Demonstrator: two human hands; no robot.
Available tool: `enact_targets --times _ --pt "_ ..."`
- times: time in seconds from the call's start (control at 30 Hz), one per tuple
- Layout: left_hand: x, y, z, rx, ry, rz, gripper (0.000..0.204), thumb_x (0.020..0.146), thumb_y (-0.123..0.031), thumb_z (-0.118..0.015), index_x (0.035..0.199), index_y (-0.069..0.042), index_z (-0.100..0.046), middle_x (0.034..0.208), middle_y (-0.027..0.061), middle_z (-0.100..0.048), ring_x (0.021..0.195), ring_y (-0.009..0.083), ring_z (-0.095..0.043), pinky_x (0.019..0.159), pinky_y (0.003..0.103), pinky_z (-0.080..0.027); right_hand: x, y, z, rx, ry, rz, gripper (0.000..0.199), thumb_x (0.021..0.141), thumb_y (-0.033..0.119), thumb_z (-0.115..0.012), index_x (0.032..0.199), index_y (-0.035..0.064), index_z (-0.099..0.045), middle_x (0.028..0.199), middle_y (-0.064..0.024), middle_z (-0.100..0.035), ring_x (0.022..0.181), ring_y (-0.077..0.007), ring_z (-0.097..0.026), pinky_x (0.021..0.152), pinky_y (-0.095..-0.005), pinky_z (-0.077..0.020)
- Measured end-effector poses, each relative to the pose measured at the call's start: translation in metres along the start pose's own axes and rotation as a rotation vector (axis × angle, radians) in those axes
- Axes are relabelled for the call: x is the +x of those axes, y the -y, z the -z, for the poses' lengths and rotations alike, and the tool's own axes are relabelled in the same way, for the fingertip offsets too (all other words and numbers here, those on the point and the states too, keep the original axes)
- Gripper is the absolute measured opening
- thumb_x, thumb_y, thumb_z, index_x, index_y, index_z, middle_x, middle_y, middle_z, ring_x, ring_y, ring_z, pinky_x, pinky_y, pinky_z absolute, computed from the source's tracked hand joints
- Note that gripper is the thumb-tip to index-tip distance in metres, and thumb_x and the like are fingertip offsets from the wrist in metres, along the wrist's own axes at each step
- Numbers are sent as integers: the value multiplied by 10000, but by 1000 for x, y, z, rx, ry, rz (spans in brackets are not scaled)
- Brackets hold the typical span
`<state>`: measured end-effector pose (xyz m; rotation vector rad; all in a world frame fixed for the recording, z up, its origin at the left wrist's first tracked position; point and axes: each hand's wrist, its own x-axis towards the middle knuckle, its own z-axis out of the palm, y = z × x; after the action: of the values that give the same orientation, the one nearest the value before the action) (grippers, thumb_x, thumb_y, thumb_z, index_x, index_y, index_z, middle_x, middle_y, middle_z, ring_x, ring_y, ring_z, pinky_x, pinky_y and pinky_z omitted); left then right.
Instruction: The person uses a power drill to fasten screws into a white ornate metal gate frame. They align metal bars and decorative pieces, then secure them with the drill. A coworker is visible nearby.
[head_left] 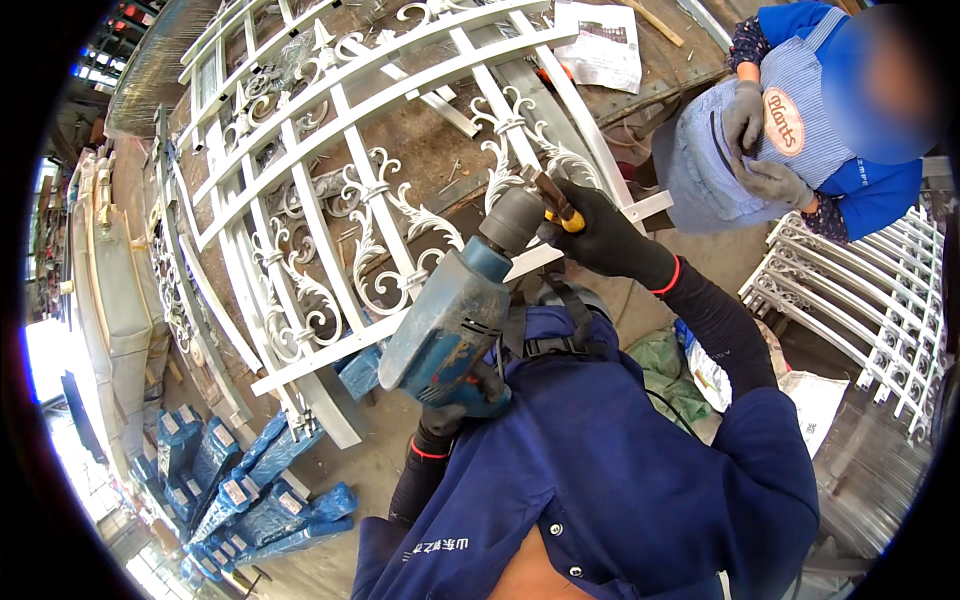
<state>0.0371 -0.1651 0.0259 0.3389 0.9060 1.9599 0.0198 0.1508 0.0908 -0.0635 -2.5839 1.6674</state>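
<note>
My left hand (443, 418), in a dark glove, is wrapped round the handle of a blue power drill (445, 325). The drill's dark chuck (512, 220) points up and away, over the near right part of a white metal railing panel (350, 340). In a black glove, my right hand (605, 235) is closed on pliers (560, 207) with yellow grips, and their jaws are right beside the tip of the chuck. Whether the jaws grip anything there cannot be made out. White scrollwork (500, 140) fills the gaps between the panel's bars.
At the right a person (740, 150) in a striped apron and grey gloves stands by the workbench (680, 60). White railing pieces (850, 300) are stacked beyond. Blue-wrapped parcels (250, 490) lie on the floor at the left. A printed sheet (600, 45) lies on the bench.
</note>
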Motion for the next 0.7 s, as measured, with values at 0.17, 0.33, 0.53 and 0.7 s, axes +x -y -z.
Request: enact_targets --times 0.17,0.33,0.53,0.7 --pt "-2 -1 -2 -29 -50 25 807 635 -406 -698 1289 -18 -429 850 143 -579 682 237 -560 686 398 -449 0 2 3 -27 31 -37 347 871 204 -620 1140 18 -506 886 -153 -599 800 -265 -601 742 -355 -470" --pt "-5 4 4 -83 -10 45 706 631 -402 -703 1188 -29 -484 898 154 -590 699 226 -566 714 397 -440 -4 2 -1 -65 -43 64 329 834 139 -643 1109 18 -507 894 -154 -585 827 -279 -602 749 -366 -473" --pt "-1 9 10 -301 -5 26 674 614 -410 -725 1130 -41 -498 945 158 -597 760 221 -587 740 386 -429 0 -4 0 -137 -22 85 354 787 70 -670 1094 31 -497 968 -156 -570 880 -318 -588 772 -386 -476" --pt "0 13 12 -267 72 21 826 613 -554 -706 1209 -26 -489 902 126 -555 765 212 -531 700 330 -417 3 -14 -1 -164 -80 239 372 744 31 -682 1066 43 -496 994 -163 -566 901 -336 -582 773 -387 -473"
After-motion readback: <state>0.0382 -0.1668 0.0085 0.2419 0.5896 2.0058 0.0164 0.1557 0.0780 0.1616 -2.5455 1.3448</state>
